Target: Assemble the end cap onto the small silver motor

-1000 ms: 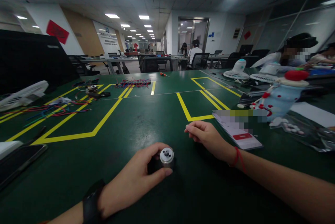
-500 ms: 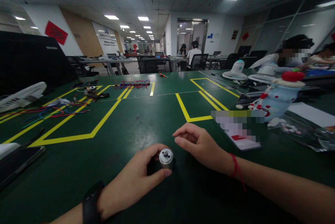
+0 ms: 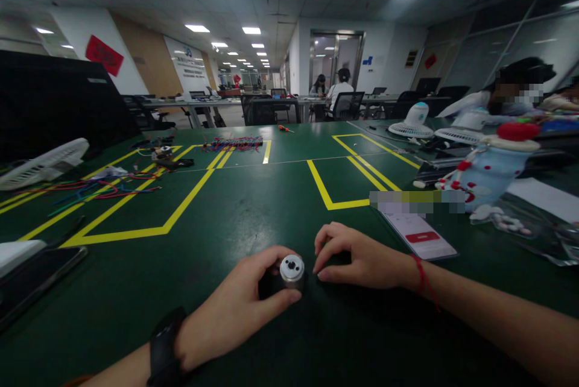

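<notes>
My left hand (image 3: 246, 293) curls its thumb and fingers around a small silver metal cylinder (image 3: 292, 269) that looks like a little motor. The cylinder stands upright over the dark green table, its light round top facing up, with small dark holes around a dark centre. Just to its right is my right hand (image 3: 353, 254), apart from the cylinder. The fingers there are bent and the thumb tip meets the index tip; anything between them is too small to make out.
A phone (image 3: 420, 233) lies beyond my right hand, another dark phone (image 3: 45, 284) at the left. Loose coloured wires (image 3: 108, 188) and a bundle (image 3: 233, 143) lie further off. An orange screwdriver (image 3: 284, 128) is at the back. A blue bottle (image 3: 502, 170) and white fans (image 3: 411, 122) stand right.
My right hand has come down and its fingertips have drawn together beside the cylinder. The left hand keeps its hold. The whole view has shifted slightly.
</notes>
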`<move>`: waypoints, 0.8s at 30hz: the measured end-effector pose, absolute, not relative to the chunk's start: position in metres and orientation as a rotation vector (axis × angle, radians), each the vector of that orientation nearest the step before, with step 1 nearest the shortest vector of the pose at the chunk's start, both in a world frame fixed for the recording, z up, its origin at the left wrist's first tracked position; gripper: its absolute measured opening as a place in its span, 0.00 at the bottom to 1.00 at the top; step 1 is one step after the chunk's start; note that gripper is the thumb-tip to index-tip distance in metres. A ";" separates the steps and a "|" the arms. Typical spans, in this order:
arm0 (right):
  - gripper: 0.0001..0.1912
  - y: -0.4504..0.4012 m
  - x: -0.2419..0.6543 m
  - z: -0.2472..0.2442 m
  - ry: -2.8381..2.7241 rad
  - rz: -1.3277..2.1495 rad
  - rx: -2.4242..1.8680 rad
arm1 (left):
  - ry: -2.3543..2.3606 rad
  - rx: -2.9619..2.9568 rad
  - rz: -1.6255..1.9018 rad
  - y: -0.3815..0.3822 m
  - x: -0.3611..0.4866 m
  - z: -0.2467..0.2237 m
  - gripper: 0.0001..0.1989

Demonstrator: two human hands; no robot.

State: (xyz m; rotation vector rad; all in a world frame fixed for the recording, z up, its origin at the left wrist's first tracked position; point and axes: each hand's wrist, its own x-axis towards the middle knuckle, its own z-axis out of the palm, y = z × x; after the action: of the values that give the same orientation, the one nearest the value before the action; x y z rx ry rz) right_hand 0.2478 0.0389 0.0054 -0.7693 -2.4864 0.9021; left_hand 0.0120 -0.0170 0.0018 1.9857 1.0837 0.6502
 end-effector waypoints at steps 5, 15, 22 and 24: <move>0.08 0.036 0.251 0.001 -2.586 0.844 -0.742 | 1.124 1.974 0.653 -0.016 0.013 -0.001 0.15; 0.09 0.058 0.259 -0.012 -1.453 1.537 -0.922 | 1.100 1.958 0.643 -0.017 0.012 0.002 0.15; 0.08 0.061 0.255 -0.015 -1.353 1.550 -0.968 | 1.102 1.965 0.649 -0.017 0.012 0.000 0.16; 0.08 0.055 0.254 -0.011 -1.488 1.475 -1.015 | 1.107 1.974 0.655 -0.017 0.012 -0.001 0.16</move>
State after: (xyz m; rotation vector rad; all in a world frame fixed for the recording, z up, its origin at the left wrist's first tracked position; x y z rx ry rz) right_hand 0.2536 0.0552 -0.0108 -1.0154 -1.4876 1.4750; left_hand 0.0122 -0.0166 -0.0005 1.9739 1.1069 0.6547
